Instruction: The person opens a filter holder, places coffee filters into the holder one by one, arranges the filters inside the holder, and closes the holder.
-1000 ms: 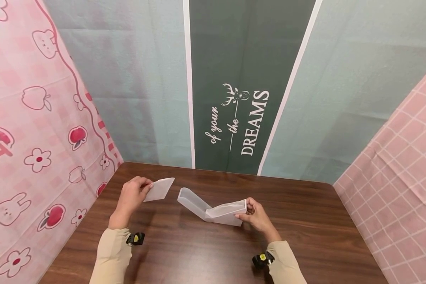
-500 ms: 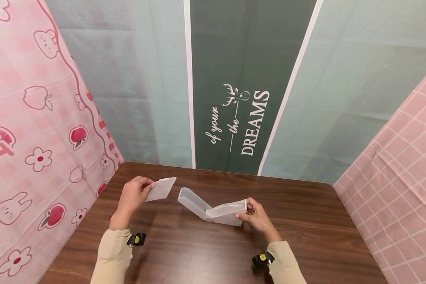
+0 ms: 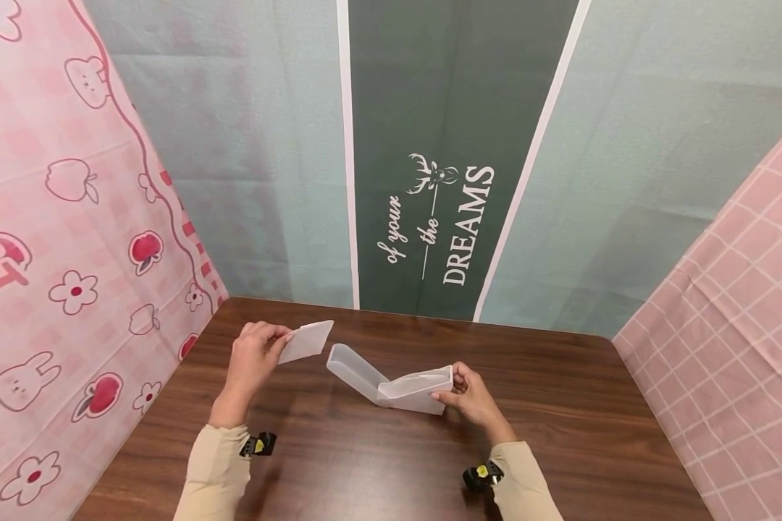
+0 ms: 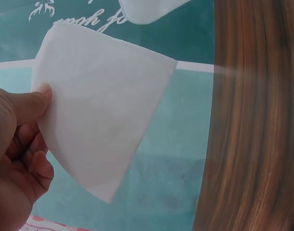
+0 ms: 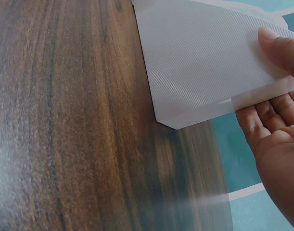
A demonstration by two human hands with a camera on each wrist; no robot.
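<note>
My left hand (image 3: 253, 359) pinches a white paper coffee filter (image 3: 308, 341) by its edge, held up over the left part of the table. In the left wrist view the filter (image 4: 103, 101) is fan-shaped with a crimped seam, thumb on its near face and fingers curled behind. To its right, a translucent white plastic case (image 3: 413, 401) sits with its hinged lid (image 3: 357, 373) swung out to the left. White paper shows inside the case. My right hand (image 3: 472, 399) grips its right end, thumb on the ribbed front wall (image 5: 199, 62) in the right wrist view.
The dark wood table (image 3: 339, 463) runs back to a green and blue-grey cloth (image 3: 456, 108) with white lettering. Pink printed cloth (image 3: 72, 239) hangs on the left, pink checked cloth (image 3: 749, 311) on the right. A black camera band (image 3: 258, 443) is on each wrist.
My left hand has moved slightly right and up with the filter, closer to the lid of the case. The right hand and the case have stayed in place.
</note>
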